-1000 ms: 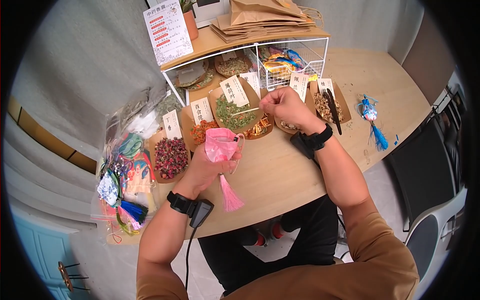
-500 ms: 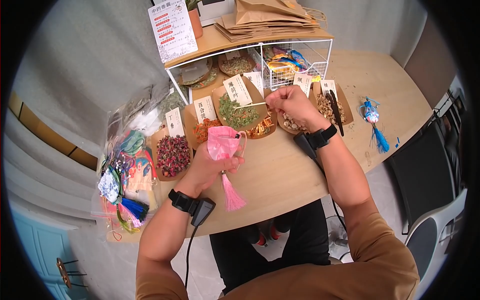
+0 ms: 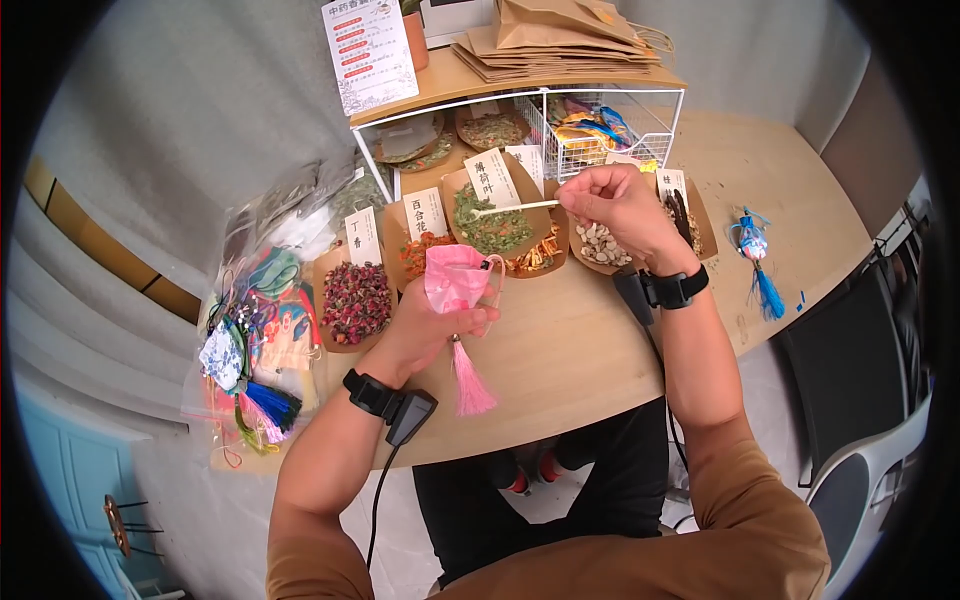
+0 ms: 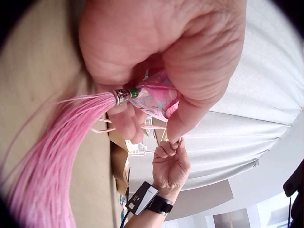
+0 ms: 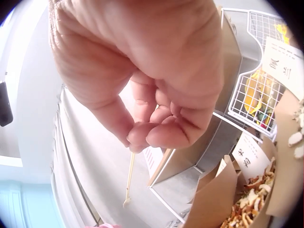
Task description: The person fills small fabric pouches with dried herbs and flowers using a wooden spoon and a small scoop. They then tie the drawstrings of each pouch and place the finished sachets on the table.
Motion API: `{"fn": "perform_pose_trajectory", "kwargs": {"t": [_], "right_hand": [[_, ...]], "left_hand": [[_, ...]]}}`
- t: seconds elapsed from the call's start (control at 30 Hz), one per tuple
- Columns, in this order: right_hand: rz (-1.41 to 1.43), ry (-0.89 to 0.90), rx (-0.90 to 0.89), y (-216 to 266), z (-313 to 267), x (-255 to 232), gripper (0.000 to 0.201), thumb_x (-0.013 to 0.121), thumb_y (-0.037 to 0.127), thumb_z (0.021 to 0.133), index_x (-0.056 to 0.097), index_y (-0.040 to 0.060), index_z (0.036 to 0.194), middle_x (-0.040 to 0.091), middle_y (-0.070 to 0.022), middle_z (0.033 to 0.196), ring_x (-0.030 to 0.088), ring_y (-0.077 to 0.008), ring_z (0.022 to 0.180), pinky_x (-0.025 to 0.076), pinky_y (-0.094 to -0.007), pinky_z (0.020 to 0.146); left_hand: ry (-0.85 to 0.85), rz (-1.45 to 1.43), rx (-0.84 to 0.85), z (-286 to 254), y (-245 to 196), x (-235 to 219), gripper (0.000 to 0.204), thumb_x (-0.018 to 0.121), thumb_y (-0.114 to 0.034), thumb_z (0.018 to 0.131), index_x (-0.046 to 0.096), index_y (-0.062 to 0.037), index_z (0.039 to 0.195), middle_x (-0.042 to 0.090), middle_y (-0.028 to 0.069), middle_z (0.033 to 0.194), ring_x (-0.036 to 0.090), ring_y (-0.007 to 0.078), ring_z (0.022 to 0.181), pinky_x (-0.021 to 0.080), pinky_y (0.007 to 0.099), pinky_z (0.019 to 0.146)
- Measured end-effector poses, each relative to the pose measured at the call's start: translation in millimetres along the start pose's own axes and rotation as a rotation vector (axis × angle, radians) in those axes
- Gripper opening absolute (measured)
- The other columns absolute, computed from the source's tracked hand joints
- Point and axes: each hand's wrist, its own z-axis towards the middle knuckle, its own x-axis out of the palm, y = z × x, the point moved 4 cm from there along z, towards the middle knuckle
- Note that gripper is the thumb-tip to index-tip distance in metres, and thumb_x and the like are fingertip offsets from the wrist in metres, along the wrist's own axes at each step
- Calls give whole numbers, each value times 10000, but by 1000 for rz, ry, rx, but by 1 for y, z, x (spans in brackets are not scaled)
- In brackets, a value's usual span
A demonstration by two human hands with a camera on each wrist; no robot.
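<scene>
A pink drawstring pouch (image 3: 455,277) is held upright by my left hand (image 3: 425,325), its mouth open at the top. Its long pink tassel (image 4: 71,142) hangs from a metal cap and green bead below the fingers. With thumb and fingertips, my right hand (image 3: 622,205) pinches one end of a thin pale stick (image 3: 530,206) with a tiny scoop-like tip. In the head view that tip overlaps a brown paper tray of green dried leaves (image 3: 490,228). Below the right hand sits a tray of pale slices (image 3: 600,246).
Other paper trays hold dried rosebuds (image 3: 356,305), orange petals (image 3: 425,252) and yellow-brown shreds (image 3: 540,252), with labels standing in them. Behind is a white-framed shelf (image 3: 520,92) bearing paper bags. Tasselled pouches (image 3: 225,352) lie left; a blue one (image 3: 751,240) lies right.
The head view has shifted, moving the table rightward in it. My right hand has moved right and more of the stick shows over the leaves. The left hand still holds the pouch.
</scene>
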Motion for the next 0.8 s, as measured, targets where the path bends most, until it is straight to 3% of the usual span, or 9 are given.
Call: {"fn": "perform_pose_trajectory", "kwargs": {"t": [0.23, 0.43, 0.53, 0.67, 0.8], "right_hand": [[-138, 175, -59, 7, -8, 13, 74, 702, 22, 848, 719, 3, 918, 684, -2, 806, 586, -38, 684, 455, -190, 601], [-222, 203, -312, 16, -9, 17, 100, 699, -45, 820, 718, -15, 914, 653, -19, 816, 595, -61, 735, 471, -205, 633], [-227, 142, -337, 17, -8, 16, 100, 705, -39, 818, 716, -16, 915, 664, -16, 808, 592, -53, 711, 477, -205, 626], [-134, -153, -250, 7, -2, 5, 113, 728, -2, 813, 713, -9, 925, 667, 5, 738, 570, -31, 634, 470, -193, 585], [-428, -248, -131, -9, 6, -7, 95, 752, 59, 786, 721, -3, 852, 673, -7, 687, 557, -28, 608, 470, -201, 579]], "left_hand": [[5, -34, 22, 0, -2, 3, 533, 759, -36, 785, 512, -47, 1257, 632, 87, 1109, 672, 235, 936, 563, 316, 700], [-1, -27, 19, 1, -2, 2, 536, 765, -41, 779, 515, -47, 1252, 635, 85, 1097, 674, 233, 930, 568, 309, 698], [0, -19, 26, 0, -1, 3, 524, 764, -43, 781, 519, -48, 1245, 633, 83, 1103, 672, 227, 930, 564, 311, 699], [0, -1, 45, 1, 0, 1, 514, 760, -38, 783, 523, -48, 1239, 628, 81, 1115, 666, 219, 932, 558, 314, 700], [-5, 29, 30, 2, 2, -1, 515, 752, -25, 783, 520, -48, 1243, 625, 80, 1118, 664, 218, 938, 557, 315, 702]]}}
